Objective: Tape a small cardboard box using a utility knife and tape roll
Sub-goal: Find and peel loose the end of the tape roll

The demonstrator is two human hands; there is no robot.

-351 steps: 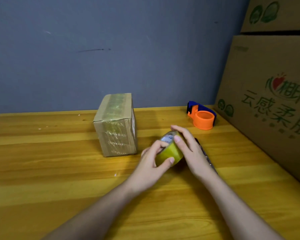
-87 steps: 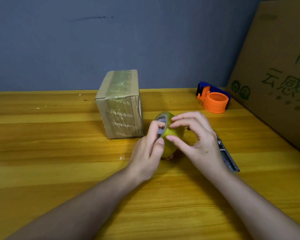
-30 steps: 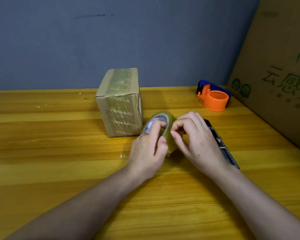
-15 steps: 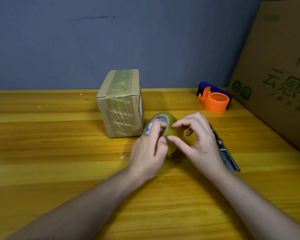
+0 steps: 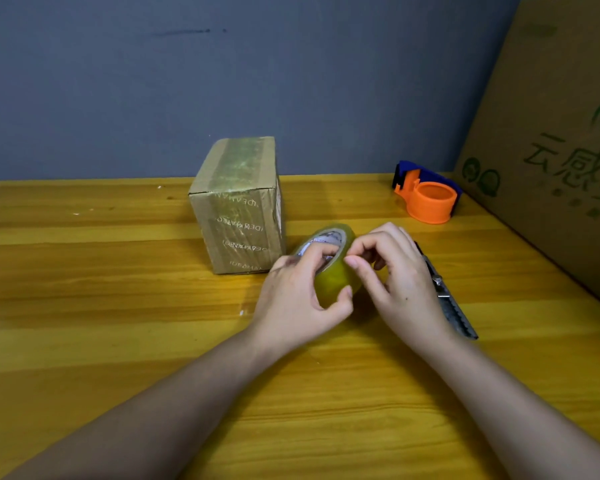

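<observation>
A small cardboard box (image 5: 238, 206) stands upright on the wooden table (image 5: 101, 323), with tape over its top and front. Just right of it, my left hand (image 5: 298, 299) grips a yellowish tape roll (image 5: 333, 278) held on edge, fingers through its core and thumb under it. My right hand (image 5: 395, 282) touches the roll's outer face with fingertips pinched at the tape's surface. A grey utility knife (image 5: 449, 303) lies on the table behind my right hand, partly hidden by it.
An orange and blue tape dispenser (image 5: 428, 197) sits at the back right. A large printed cardboard carton (image 5: 561, 161) leans along the table's right side. A grey wall (image 5: 291, 81) closes the back.
My right fingers have shifted on the roll, curling tighter onto its upper face. The left hand keeps its hold and the roll has turned slightly. Box, knife and dispenser have not moved.
</observation>
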